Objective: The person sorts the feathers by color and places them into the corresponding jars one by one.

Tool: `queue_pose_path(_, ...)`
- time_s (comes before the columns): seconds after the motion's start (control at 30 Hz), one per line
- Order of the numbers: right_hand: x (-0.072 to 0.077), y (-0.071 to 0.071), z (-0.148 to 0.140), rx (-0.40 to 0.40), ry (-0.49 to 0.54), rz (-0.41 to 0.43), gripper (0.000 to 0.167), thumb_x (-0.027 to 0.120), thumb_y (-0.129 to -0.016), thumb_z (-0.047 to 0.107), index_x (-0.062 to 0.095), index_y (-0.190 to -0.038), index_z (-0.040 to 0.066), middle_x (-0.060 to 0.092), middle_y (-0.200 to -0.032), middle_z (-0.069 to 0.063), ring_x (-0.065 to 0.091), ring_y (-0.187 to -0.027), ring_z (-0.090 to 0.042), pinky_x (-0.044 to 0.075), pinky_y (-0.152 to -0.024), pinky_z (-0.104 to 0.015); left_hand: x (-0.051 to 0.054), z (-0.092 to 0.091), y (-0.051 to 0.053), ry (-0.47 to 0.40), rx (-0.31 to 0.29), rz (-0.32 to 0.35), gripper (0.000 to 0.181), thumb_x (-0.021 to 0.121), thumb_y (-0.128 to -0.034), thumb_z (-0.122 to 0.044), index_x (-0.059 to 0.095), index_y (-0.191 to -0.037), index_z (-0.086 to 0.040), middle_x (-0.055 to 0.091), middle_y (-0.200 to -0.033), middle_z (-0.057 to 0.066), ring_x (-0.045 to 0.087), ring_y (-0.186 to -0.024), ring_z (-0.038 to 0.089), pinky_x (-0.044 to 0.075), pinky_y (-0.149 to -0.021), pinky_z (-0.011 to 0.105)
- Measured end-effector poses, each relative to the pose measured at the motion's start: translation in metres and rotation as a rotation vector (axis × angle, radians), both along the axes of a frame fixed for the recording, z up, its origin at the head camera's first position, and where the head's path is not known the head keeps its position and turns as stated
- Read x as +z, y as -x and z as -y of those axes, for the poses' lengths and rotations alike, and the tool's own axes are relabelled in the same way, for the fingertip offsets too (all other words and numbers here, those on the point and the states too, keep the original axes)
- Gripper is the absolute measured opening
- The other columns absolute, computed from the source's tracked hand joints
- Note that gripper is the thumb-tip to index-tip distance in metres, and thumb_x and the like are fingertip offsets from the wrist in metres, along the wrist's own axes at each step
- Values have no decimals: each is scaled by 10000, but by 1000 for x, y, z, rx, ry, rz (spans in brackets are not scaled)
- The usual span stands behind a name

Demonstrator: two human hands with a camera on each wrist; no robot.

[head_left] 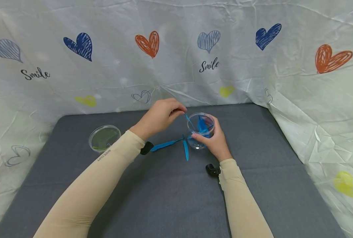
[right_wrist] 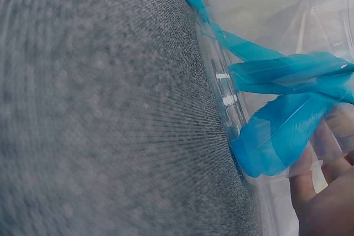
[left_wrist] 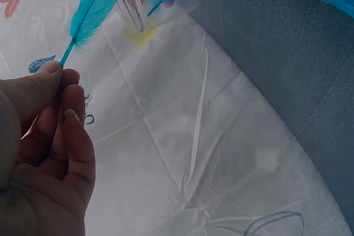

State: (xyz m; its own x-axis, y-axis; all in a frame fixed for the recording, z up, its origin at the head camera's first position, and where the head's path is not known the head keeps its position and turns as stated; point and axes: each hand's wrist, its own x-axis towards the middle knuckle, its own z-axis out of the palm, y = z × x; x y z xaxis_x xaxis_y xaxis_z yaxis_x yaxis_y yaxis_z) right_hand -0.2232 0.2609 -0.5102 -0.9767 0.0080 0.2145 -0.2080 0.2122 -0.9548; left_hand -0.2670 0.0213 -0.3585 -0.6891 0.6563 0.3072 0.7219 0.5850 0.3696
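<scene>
A clear plastic jar [head_left: 198, 144] stands on the grey cloth with several blue feathers [right_wrist: 276, 136] inside. My right hand [head_left: 215, 140] grips it round the right side, thumb toward the front. Between thumb and fingertips, my left hand [head_left: 161, 117] pinches the quill of one turquoise feather [left_wrist: 91, 12] at the jar's left rim. In the head view that feather's vane reaches into the jar's mouth. Left of the jar lie two more blue feathers on the cloth: a longer feather [head_left: 165, 144] and a shorter feather [head_left: 186, 150].
A round clear lid [head_left: 90, 145] lies on the grey cloth [head_left: 176, 198] at the left, partly behind the left sleeve. A white curtain [head_left: 176, 76] printed with hearts hangs behind the table and along its sides.
</scene>
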Motion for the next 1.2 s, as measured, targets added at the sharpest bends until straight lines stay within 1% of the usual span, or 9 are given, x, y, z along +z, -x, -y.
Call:
queue_pose_path(0.13,0,0,0,5,3,3,934,909,-873,479,369,-1630,382,519,-1600,20,541,-1451,-251,473,-1209,-579,-4,-7,1,37,-23,15,206,648,-1102,-176,789,-1226,-91,767,-1180,56,717,-1042,220,621,-941,387)
queue_pose_path(0.27,0,0,0,16,21,15,920,905,-886,444,367,-1630,388,515,-1598,15,544,-1442,-259,477,-1203,-582,-9,-15,-1,65,-39,48,218,651,-1100,-167,786,-1245,-76,763,-1197,60,717,-1065,222,622,-965,375)
queue_pose_path(0.43,0,0,0,26,35,24,920,900,-893,426,360,-1636,385,511,-1598,7,550,-1429,-257,485,-1198,-566,-13,-20,-3,64,-45,59,225,660,-1095,-168,785,-1261,-81,762,-1197,51,725,-1060,204,627,-972,360)
queue_pose_path(0.57,0,0,0,26,34,22,930,902,-890,440,354,-1639,384,509,-1601,5,549,-1429,-254,489,-1194,-564,-13,-21,-4,58,-49,58,227,659,-1099,-193,784,-1269,-109,760,-1190,35,722,-1039,179,626,-959,339)
queue_pose_path(0.73,-1,0,-1,26,26,19,923,897,-897,435,354,-1641,381,505,-1609,11,543,-1441,-253,487,-1200,-563,-15,-19,-4,43,-22,63,233,663,-1098,-214,780,-1274,-116,757,-1188,17,704,-993,151,625,-924,313)
queue_pose_path(0.9,-1,0,-2,26,26,11,917,901,-897,410,361,-1638,374,504,-1612,19,529,-1464,-249,468,-1219,-561,-19,-15,-3,20,14,68,224,678,-1090,-204,783,-1260,-102,760,-1177,31,702,-991,179,628,-921,344)
queue_pose_path(1.0,-1,0,-1,27,25,6,923,903,-895,410,359,-1640,373,498,-1618,24,522,-1474,-244,464,-1224,-557,-23,-12,-1,11,49,88,223,679,-1090,-207,783,-1254,-98,757,-1164,36,700,-985,183,625,-914,354)
queue_pose_path(1.2,-2,1,-2,20,15,-8,928,907,-886,433,363,-1636,377,505,-1610,35,525,-1471,-230,469,-1221,-559,-32,-9,1,8,123,150,215,677,-1094,-222,789,-1230,-100,743,-1119,49,689,-957,200,620,-871,374)
